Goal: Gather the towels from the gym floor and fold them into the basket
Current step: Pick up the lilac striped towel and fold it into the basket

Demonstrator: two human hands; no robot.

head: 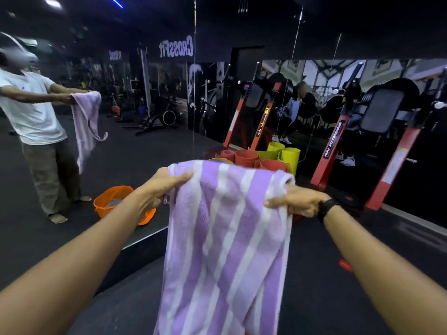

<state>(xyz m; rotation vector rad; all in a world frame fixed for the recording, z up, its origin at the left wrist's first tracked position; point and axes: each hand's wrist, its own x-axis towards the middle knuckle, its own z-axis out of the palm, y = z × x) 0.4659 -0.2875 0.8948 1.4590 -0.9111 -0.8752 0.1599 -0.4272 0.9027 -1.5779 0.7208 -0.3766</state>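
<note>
Dark rubbery gym floor, mirror wall ahead reading "CrossFit" backwards, red rack labelled "RN FITNESS". Left hand and right hand both clutch the striped purple towel mid-air; orange basket sits floor-left.

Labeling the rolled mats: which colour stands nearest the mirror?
The yellow mats, at the right against the glass; the red mats stand in front, closer to the towel.

"CrossFit" mirrored on wall sign; "RN FITNESS" on red frame.
</note>
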